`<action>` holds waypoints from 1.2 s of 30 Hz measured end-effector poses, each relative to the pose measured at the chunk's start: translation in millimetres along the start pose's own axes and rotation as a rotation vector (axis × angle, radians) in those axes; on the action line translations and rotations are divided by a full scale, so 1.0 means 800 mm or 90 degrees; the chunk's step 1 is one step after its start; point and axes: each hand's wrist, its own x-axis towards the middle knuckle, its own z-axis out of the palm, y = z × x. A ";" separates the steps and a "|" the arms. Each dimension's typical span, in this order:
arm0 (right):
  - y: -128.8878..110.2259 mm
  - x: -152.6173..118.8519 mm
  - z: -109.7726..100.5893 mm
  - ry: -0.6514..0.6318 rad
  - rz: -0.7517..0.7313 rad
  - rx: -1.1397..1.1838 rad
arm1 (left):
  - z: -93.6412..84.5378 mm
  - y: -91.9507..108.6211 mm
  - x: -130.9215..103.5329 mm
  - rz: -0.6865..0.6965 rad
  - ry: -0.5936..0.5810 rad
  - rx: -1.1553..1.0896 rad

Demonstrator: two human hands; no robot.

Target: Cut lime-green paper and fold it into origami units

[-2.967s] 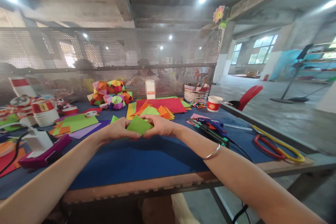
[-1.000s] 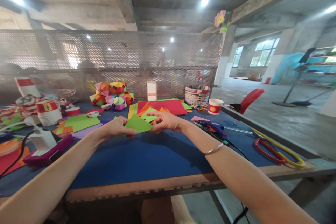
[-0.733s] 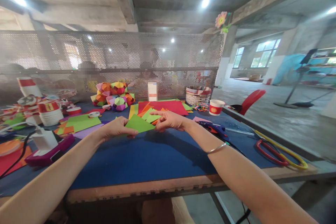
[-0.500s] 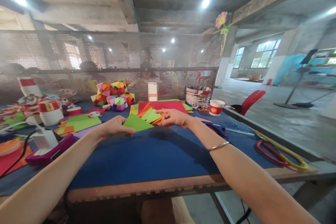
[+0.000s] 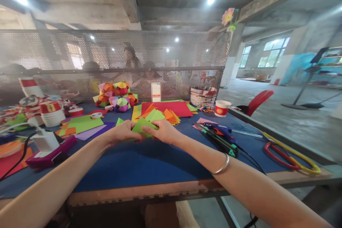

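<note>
Power strip [image 5: 56,157]: purple, over by the worktop's [image 5: 139,174] left end, with a white charger [image 5: 45,142] plugged in
Paper cups [image 5: 52,115]: nested stack, further back toward the left rear corner
Left hand [image 5: 123,131]: mostly closed, thumb on top, fingers curled, pinching the left side of the green paper [image 5: 138,124]
Green paper: up off the worktop between both hands, kinda mid-length and back from the front edge; thumbs cover some, so can't tell how it's folded, if at all
Right hand [image 5: 166,131]: also mostly closed, thumb pressed on the paper's face, fingers pretty much hidden behind; silver bangle [image 5: 223,165] up that forearm
Red sheet [image 5: 173,108]: past the hands, toward the back edge, orange slips [image 5: 170,115] in front
Box cutter [image 5: 217,139]: green and black, right of the hands, next to the blue glue gun [image 5: 224,132]
Red-and-yellow loop handles [image 5: 280,155]: right front corner
</note>
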 end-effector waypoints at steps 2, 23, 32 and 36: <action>-0.003 -0.003 0.003 0.009 0.004 -0.003 | 0.003 0.001 0.000 0.010 -0.002 -0.011; 0.003 0.000 -0.002 -0.018 -0.056 0.053 | 0.006 0.005 -0.001 -0.033 -0.009 -0.064; 0.011 0.006 -0.004 -0.016 -0.071 0.052 | 0.002 0.002 0.001 -0.017 0.003 -0.017; 0.012 0.007 -0.007 -0.008 -0.062 0.049 | -0.001 0.002 0.001 -0.010 0.008 -0.004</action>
